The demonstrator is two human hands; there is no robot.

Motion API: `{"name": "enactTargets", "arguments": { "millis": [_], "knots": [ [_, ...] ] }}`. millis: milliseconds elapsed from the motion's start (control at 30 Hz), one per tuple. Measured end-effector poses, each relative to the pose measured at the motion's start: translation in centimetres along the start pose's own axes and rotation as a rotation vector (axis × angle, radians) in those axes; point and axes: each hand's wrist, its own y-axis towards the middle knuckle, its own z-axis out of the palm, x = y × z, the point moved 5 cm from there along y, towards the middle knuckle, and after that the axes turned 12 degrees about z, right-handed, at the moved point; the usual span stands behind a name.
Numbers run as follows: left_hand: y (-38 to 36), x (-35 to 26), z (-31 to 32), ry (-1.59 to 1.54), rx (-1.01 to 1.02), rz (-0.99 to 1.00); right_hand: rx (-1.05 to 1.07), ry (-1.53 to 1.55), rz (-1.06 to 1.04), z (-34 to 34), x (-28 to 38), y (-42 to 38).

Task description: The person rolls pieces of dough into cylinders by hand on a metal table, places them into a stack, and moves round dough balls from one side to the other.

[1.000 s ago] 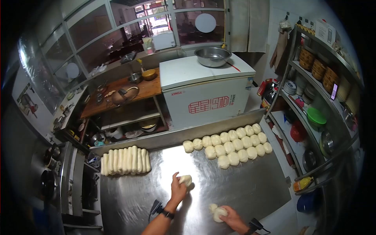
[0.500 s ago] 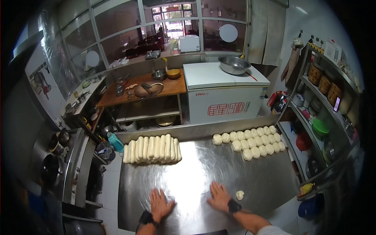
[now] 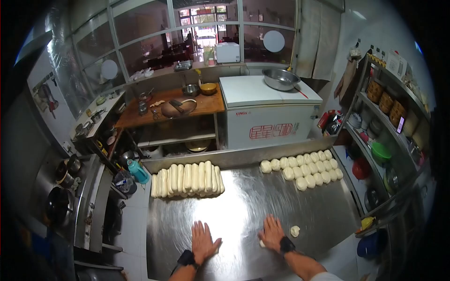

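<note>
A moment ago each of my hands was closed around pale dough; now both lie palm down, low over the shiny steel desk [image 3: 176, 222]. My left hand [image 3: 204, 243] is open, fingers spread and pointing away from me, thumb out to the side. My right hand [image 3: 273, 235] is open too, fingers extended, and a small pale lump of dough [image 3: 262, 244] has come into sight at its inner edge, partly under the palm. I take this as a change from gripping dough to bearing down on it. Just outside my right hand sits a small, uneven cream-coloured dough piece [image 3: 295, 231], loose and apart from my fingers.

Beyond my left hand, thick pale dough logs [image 3: 188, 177] lie side by side in a heap, near the desk's raised back edge. Beyond my right, smooth round cream dough balls [image 3: 301, 183] stand in close rows. I touch neither group. A teal bottle [image 3: 138, 171] stands past the left end of the desk.

My palms are hidden from above, so I cannot tell how much dough the right one covers, or whether there is any under the left. White glare washes out the steel between my hands and the logs; the surface there is, I think, smooth, but I would not swear to it. My forearms are cut off at the bottom, and the metal shelves [image 3: 358, 99] on my right fade into the dark rim.
</note>
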Motion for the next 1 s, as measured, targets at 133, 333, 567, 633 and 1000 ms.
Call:
{"name": "enactTargets", "arguments": {
  "millis": [133,333,567,633,1000],
  "knots": [
    [-3.6,-3.5,1.2,0.058,0.231,0.191,0.067,-0.037,-0.186,0.2,1.3,-5.7],
    [-8.5,-7.4,2.9,0.118,0.451,0.175,0.285,-0.154,-0.208,2.5,1.5,-11.6],
    [-1.1,-3.4,0.4,0.044,0.239,0.105,0.081,-0.159,-0.212,0.0,4.2,-3.4],
    [-9.0,-4.2,2.7,0.014,0.240,0.128,0.171,-0.253,-0.320,2.0,2.1,-12.1],
    [-2.0,1.1,-1.6,0.161,0.080,-0.009,-0.025,-0.135,-0.105,0.8,1.3,-1.1]
  ]
}}
